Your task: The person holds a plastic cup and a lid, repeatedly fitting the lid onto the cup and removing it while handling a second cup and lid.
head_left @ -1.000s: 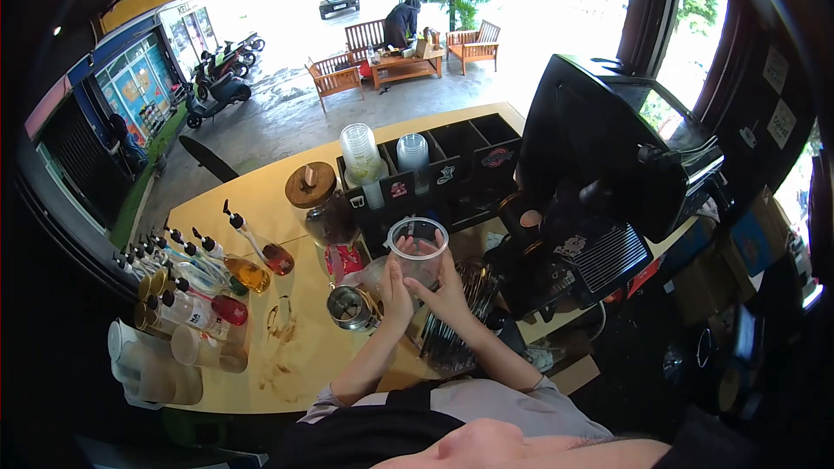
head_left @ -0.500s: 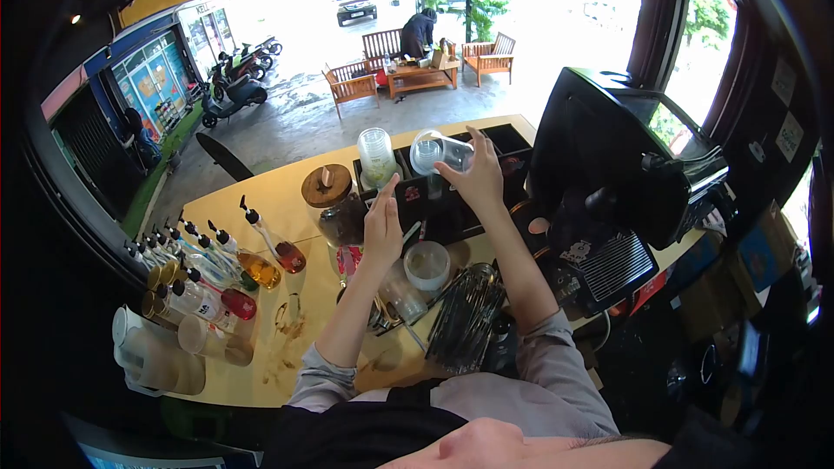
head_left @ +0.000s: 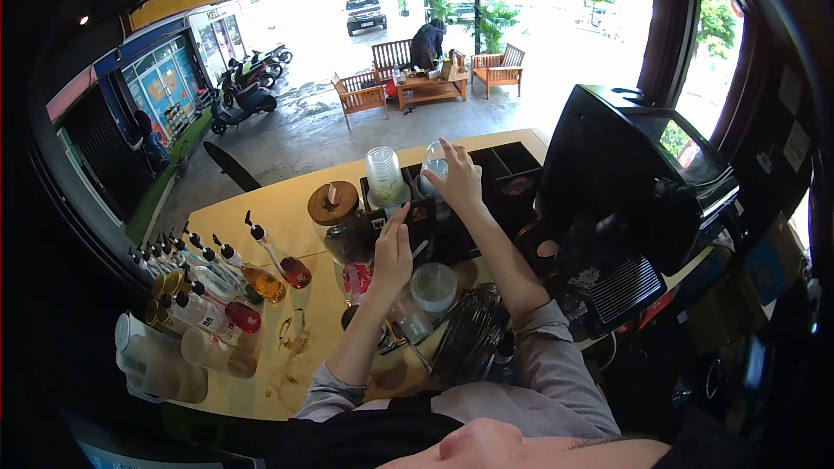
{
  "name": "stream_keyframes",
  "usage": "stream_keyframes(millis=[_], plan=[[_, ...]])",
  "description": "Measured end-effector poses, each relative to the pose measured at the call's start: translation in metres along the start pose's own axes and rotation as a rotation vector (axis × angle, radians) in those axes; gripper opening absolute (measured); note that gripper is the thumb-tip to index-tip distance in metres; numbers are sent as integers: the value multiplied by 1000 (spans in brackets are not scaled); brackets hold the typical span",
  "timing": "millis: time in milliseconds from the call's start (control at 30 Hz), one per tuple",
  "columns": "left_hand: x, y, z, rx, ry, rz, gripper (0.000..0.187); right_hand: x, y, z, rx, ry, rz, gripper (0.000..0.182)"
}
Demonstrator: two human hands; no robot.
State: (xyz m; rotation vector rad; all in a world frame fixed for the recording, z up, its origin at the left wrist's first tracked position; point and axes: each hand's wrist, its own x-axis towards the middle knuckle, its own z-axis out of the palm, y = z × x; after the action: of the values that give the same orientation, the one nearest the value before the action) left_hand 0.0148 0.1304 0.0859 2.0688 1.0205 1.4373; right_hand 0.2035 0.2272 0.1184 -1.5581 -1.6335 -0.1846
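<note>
My right hand [head_left: 456, 176] curls around clear plastic cups [head_left: 433, 155] standing in the black counter organizer [head_left: 512, 162], its fingers near their top and its thumb at the side. How many cups it grips cannot be made out. Just left of these rises another stack of clear plastic cups [head_left: 383, 169] with greenish print. My left hand [head_left: 394, 250] is held up in front of the organizer, fingers stretched out, nothing in it. Beside it stands a dark jar with a wooden lid [head_left: 334, 202]. Below my hands sits a translucent tub [head_left: 433, 287].
Pump bottles [head_left: 261, 282] and a plastic pitcher [head_left: 143, 356] crowd the counter's left side. A black espresso machine [head_left: 625, 191] stands at right. Wrapped dark straws [head_left: 473, 330] lie between my forearms. Beyond the counter, a person [head_left: 427, 42] bends over a wooden table [head_left: 430, 91].
The cups at my right hand have gone from tilted to upright in the organizer, and that hand has shifted left over them. My left hand stays nearby. The camera view has tipped slightly upward.
</note>
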Motion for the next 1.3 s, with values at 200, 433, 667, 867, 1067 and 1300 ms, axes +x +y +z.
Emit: stream_keyframes(millis=[200, 433, 667, 867, 1067, 1300], plan=[[-2, -1, 0, 25, -7, -44, 44, -11, -2, 6, -172, -180, 14, 74], [-8, -10, 3, 34, 9, -49, 43, -20, 6, 16, -135, -47, -16, 58], [-28, -9, 6, 16, 2, -27, 44, -10, 4, 1, -52, -155, 59, 51], [-58, -5, 0, -1, -15, -76, 47, -31, -2, -37, 355, 141, 52, 52], [-95, -16, 6, -32, 51, -40, 51, -107, -21, -65, 574, 208, -66, 36], [-132, -45, 22, -98, -24, -168, 55, -206, -19, -40, 479, -14, 50, 49]])
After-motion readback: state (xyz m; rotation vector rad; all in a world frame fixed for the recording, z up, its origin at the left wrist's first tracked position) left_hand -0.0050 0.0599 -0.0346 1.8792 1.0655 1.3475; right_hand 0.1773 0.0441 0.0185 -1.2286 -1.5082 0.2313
